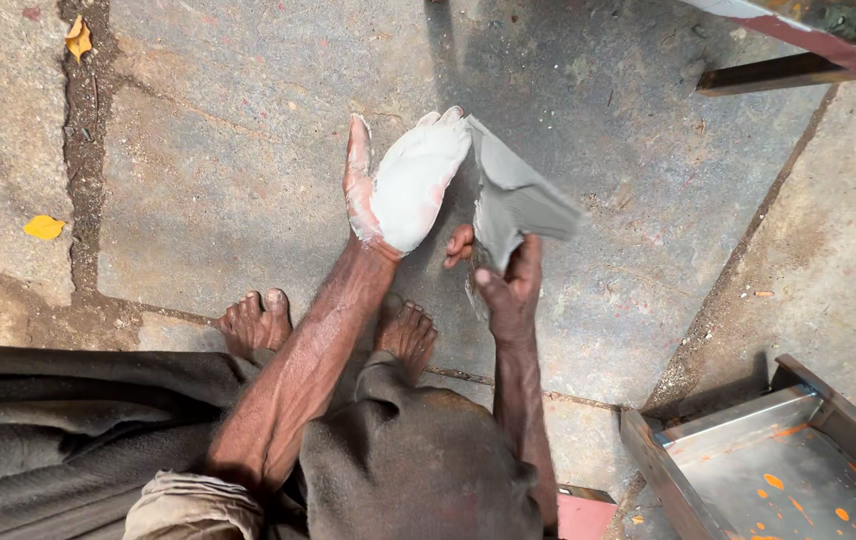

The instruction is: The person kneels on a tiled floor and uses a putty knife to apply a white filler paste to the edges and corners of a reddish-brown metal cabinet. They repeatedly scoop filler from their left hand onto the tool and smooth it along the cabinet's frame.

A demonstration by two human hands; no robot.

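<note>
My left hand (pixel 403 190) lies open, palm coated in smooth white paste; my right hand (pixel 508 285) grips 1 flat grey scraper blade (pixel 518 200).

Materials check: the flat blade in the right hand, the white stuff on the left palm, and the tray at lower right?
Blade: looks like thin sheet metal, dull grey, smeared; flat with crisp edges. White stuff on the left hand: probably putty or filler paste, matte, thick coat. Tray: folded metal, grey, orange-spattered. Right hand grips the blade.
</note>
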